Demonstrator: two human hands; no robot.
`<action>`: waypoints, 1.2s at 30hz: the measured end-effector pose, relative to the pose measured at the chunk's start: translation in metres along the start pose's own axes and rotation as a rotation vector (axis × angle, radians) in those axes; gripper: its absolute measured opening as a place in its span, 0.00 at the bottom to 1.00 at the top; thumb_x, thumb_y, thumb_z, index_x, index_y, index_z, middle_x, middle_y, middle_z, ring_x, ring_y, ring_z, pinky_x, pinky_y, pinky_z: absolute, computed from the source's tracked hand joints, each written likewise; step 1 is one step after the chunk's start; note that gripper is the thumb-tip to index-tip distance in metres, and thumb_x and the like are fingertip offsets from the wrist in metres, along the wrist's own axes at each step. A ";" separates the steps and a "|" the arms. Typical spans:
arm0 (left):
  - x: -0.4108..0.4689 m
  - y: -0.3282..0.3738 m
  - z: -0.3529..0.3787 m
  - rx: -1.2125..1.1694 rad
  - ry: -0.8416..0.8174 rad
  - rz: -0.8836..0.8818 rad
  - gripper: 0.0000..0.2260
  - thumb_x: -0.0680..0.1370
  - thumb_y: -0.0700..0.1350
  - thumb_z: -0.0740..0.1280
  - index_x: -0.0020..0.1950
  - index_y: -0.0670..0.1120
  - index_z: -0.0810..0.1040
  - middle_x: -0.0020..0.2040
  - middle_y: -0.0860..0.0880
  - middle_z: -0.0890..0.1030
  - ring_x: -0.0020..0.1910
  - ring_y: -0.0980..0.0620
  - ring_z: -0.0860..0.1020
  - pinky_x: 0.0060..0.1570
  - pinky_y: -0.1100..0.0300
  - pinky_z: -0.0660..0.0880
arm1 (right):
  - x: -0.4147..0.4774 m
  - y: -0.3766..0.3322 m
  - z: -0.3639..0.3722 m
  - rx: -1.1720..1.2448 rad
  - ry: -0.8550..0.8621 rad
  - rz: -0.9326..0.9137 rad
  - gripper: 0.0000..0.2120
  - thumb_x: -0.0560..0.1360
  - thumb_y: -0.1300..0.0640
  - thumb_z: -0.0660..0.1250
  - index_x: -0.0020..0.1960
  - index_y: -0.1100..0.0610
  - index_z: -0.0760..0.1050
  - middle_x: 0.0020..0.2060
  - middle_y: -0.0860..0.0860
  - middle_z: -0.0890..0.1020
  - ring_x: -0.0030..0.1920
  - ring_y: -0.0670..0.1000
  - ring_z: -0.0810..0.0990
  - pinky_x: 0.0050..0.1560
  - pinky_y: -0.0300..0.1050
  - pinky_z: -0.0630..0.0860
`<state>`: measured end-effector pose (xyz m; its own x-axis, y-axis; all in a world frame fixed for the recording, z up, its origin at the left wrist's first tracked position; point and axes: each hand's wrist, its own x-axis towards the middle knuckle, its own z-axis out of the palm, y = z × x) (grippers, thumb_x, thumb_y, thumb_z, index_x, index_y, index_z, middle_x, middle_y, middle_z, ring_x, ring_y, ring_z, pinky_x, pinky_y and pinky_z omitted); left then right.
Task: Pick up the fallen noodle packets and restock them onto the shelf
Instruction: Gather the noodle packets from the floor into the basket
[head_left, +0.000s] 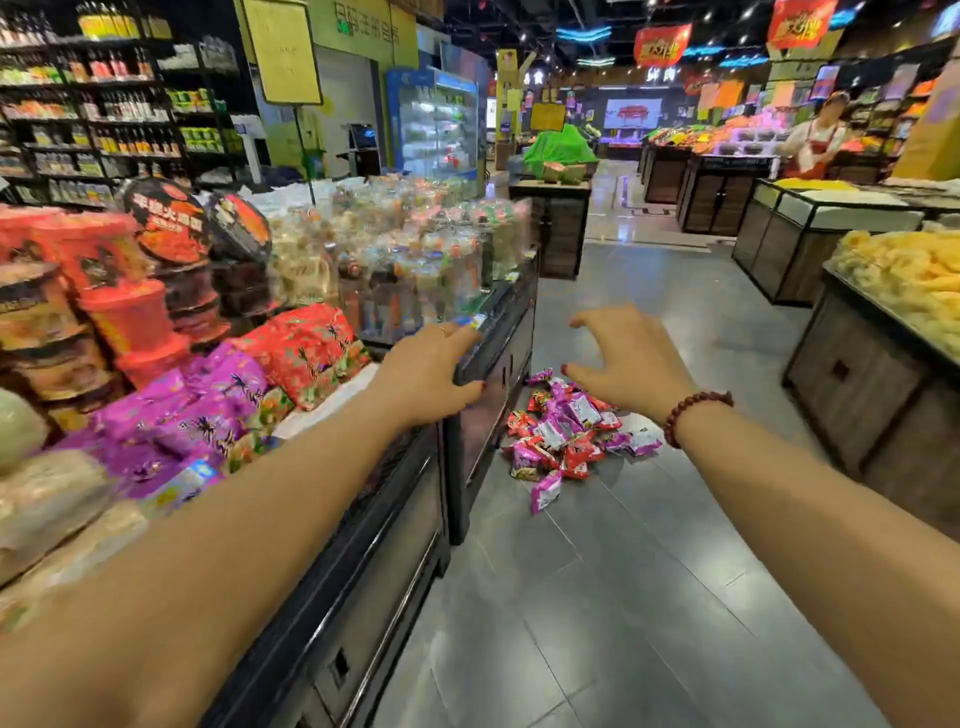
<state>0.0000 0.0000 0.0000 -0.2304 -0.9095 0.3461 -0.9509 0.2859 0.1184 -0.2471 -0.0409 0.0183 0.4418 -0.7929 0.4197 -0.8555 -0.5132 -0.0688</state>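
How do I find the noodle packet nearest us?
Beside the dark shelf unit on the left, a heap of red and purple packets lies on the floor. The nearest packet is purple, sticking out alone from the heap's front edge.

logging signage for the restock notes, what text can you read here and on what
"鲜肉", as far as it can be read: lit sign on the far back wall.
Noodle bowl lid: white characters, too blurred.
Red hanging banners: blurred.
Green wall sign: blurred.
Fallen noodle packets: print too small.
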 end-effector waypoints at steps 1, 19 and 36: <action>0.004 0.001 0.010 -0.010 -0.027 0.001 0.27 0.75 0.54 0.68 0.71 0.46 0.68 0.66 0.44 0.74 0.64 0.42 0.72 0.58 0.47 0.73 | -0.001 0.005 0.010 -0.002 -0.010 0.018 0.25 0.73 0.46 0.68 0.67 0.53 0.71 0.63 0.53 0.76 0.64 0.57 0.71 0.62 0.53 0.67; 0.192 -0.131 0.225 -0.192 -0.304 -0.053 0.23 0.75 0.53 0.68 0.66 0.46 0.71 0.60 0.45 0.76 0.61 0.44 0.74 0.58 0.47 0.73 | 0.125 0.121 0.230 0.035 -0.270 0.310 0.20 0.72 0.45 0.67 0.60 0.55 0.74 0.58 0.53 0.78 0.60 0.58 0.73 0.55 0.51 0.69; 0.454 -0.132 0.406 -0.343 -0.466 -0.229 0.21 0.75 0.52 0.70 0.65 0.45 0.73 0.61 0.45 0.77 0.62 0.45 0.74 0.59 0.50 0.72 | 0.282 0.376 0.359 0.245 -0.428 0.475 0.25 0.73 0.47 0.69 0.68 0.52 0.70 0.65 0.50 0.75 0.65 0.52 0.72 0.65 0.50 0.69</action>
<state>-0.0632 -0.5729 -0.2363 -0.1680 -0.9732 -0.1569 -0.8842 0.0784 0.4604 -0.3471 -0.5755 -0.2137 0.1443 -0.9847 -0.0982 -0.9195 -0.0967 -0.3810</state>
